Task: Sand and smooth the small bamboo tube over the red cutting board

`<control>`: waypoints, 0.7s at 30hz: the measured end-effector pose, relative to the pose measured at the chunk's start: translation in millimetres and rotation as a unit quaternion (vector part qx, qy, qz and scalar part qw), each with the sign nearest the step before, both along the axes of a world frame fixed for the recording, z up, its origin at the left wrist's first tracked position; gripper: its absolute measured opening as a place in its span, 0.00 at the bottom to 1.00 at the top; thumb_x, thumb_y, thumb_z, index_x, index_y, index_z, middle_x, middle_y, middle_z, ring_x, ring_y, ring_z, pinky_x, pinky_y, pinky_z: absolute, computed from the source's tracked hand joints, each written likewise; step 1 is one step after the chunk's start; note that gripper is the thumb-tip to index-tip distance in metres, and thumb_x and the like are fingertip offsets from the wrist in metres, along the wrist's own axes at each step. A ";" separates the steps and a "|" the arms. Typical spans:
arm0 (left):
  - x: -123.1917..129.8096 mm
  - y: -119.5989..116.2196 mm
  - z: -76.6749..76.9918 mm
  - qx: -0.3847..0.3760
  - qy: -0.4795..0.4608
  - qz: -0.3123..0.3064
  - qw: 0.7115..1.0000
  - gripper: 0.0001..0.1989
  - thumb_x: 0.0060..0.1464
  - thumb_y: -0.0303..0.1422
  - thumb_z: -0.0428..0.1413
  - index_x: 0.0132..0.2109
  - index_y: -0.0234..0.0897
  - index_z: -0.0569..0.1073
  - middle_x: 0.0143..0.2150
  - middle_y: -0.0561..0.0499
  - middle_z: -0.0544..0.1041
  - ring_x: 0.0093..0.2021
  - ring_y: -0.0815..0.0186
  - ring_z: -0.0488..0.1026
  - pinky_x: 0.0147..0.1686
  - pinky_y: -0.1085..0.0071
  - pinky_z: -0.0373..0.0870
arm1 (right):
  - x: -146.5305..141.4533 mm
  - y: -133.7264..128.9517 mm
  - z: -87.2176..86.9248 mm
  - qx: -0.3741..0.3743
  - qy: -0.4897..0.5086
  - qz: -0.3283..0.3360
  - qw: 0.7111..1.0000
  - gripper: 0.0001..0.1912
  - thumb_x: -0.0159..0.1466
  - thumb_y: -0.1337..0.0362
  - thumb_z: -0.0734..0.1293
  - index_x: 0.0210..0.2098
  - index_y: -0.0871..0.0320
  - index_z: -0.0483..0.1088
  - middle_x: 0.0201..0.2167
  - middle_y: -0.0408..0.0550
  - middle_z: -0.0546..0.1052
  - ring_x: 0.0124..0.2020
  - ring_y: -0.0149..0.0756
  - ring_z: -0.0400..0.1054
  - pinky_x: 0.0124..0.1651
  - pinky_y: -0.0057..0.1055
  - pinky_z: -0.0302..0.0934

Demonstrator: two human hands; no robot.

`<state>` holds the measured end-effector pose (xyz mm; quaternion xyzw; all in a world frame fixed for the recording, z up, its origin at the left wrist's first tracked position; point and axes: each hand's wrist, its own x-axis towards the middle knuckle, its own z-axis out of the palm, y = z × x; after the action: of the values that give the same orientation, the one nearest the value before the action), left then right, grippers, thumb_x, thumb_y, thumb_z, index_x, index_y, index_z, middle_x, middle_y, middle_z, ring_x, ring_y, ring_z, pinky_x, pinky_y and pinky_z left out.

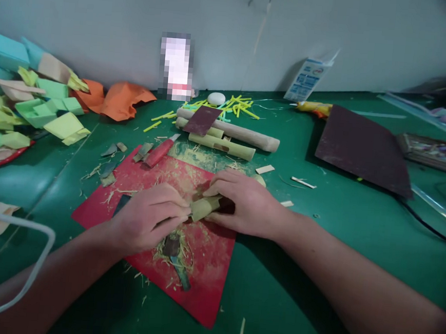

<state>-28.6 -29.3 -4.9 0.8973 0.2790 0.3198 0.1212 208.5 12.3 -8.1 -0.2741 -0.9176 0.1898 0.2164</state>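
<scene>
A short, pale green-brown bamboo piece (pixel 203 208) is held between both hands above a red mat (pixel 206 284) strewn with shavings. My left hand (pixel 151 215) pinches its left end, the fingertips pressed together. My right hand (pixel 245 202) grips the right end between thumb and fingers, with a dark gap under the palm. Below my left hand, a dark scrap (pixel 172 245) lies among curled shavings on the mat. A red-handled knife (pixel 159 153) rests at the mat's upper edge. Cut bamboo tubes (pixel 224 146) lie behind the hands, with a brown sandpaper piece (pixel 202 121) on them.
Folded coloured papers (pixel 50 107) and orange paper (pixel 126 100) fill the left. Yellow strips (pixel 239 106) and a white oval object (pixel 216 98) sit near the wall. A large dark sheet (pixel 359 149) and a small box (pixel 432 152) lie right. A white wire frame (pixel 49 235) stands lower left.
</scene>
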 end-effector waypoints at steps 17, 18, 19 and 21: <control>5.6 1.5 -2.0 -0.004 -0.019 -0.016 1.000 0.06 0.62 0.26 0.53 0.39 0.36 0.76 0.38 0.47 0.81 0.40 0.64 0.77 0.42 0.67 0.76 | -1.3 0.5 -1.1 0.010 -0.001 -0.001 1.000 0.13 0.59 0.56 0.71 0.35 0.59 0.70 0.34 0.47 0.72 0.36 0.36 0.64 0.37 0.30 0.55; 4.8 0.9 -2.2 -0.007 -0.019 -0.011 1.000 0.06 0.62 0.26 0.54 0.40 0.36 0.76 0.38 0.47 0.80 0.40 0.64 0.77 0.41 0.67 0.76 | -1.2 0.5 -1.3 0.009 -0.002 -0.001 1.000 0.13 0.59 0.56 0.71 0.35 0.59 0.70 0.34 0.47 0.72 0.36 0.36 0.64 0.37 0.30 0.55; 4.2 0.4 -2.3 -0.012 -0.016 -0.004 1.000 0.06 0.62 0.26 0.54 0.40 0.35 0.76 0.38 0.47 0.80 0.40 0.65 0.77 0.41 0.67 0.76 | -1.2 0.4 -1.4 0.007 -0.002 0.000 1.000 0.13 0.59 0.55 0.71 0.35 0.59 0.70 0.34 0.47 0.72 0.36 0.35 0.63 0.37 0.30 0.55; 4.4 1.1 -2.5 -0.019 -0.014 0.006 1.000 0.06 0.61 0.26 0.54 0.39 0.35 0.76 0.38 0.47 0.80 0.39 0.64 0.77 0.41 0.68 0.76 | -1.3 0.6 -1.6 0.007 -0.001 0.000 1.000 0.13 0.60 0.54 0.70 0.35 0.58 0.70 0.34 0.47 0.72 0.36 0.35 0.64 0.36 0.30 0.54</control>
<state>-24.2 -28.3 -7.3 0.8886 0.2885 0.3279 0.1404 207.2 12.8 -9.7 -0.2724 -0.9193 0.1827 0.2175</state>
